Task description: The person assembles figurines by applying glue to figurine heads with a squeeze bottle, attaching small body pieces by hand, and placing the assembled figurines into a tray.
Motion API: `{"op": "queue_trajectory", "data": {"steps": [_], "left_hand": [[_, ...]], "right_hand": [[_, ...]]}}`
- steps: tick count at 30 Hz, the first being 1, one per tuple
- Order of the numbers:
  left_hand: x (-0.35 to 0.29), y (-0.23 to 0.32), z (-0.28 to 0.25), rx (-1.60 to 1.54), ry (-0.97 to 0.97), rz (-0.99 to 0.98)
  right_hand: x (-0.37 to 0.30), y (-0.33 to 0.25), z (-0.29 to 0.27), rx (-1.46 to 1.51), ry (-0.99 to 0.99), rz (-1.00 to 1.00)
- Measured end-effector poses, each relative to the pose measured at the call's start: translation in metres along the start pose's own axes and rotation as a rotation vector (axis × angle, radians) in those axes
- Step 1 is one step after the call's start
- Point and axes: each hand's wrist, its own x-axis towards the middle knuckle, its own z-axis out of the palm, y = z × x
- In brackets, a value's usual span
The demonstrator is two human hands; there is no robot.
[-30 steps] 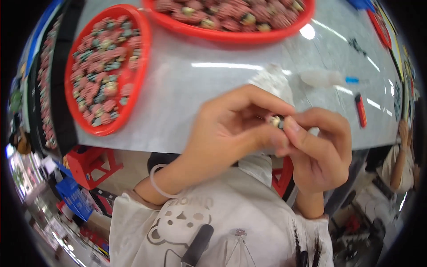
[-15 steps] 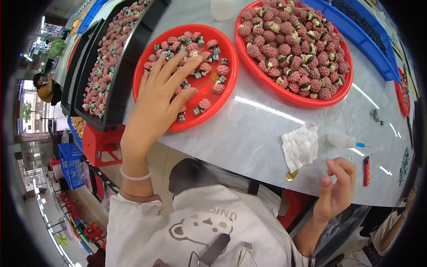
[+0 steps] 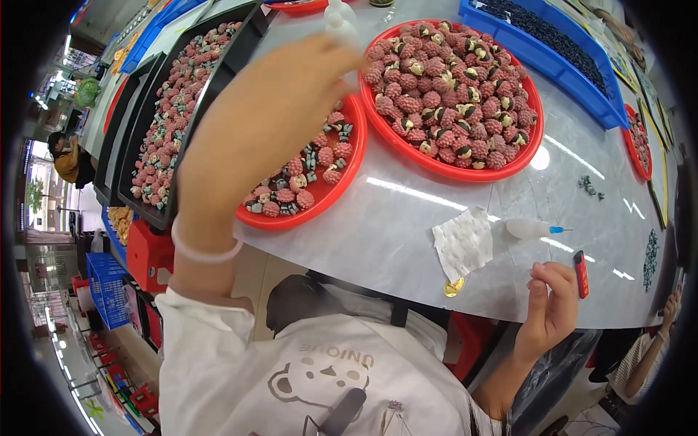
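Glossy grey marbled tabletop (image 3: 396, 229) stretches bare between the left hand (image 3: 280, 105) and the loosely curled right hand (image 3: 552, 296), its near edge passing beneath the latter. Knobbly pink berry-shaped pieces (image 3: 451, 102) fill a large round red plastic tray (image 3: 472, 175) beside the left hand's blurred fingertips — whether either hand grips one, I cannot tell.
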Motion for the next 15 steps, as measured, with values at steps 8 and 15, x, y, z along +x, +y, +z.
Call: {"op": "queue_trajectory", "data": {"steps": [8, 15], "left_hand": [[0.083, -0.018, 0.059, -0.273, -0.068, 0.312], [0.063, 0.004, 0.026, -0.508, -0.026, 0.123]], "right_hand": [[0.0, 0.006, -0.01, 0.021, -0.014, 0.054], [0.023, 0.024, -0.004, 0.098, 0.18, 0.224]]}}
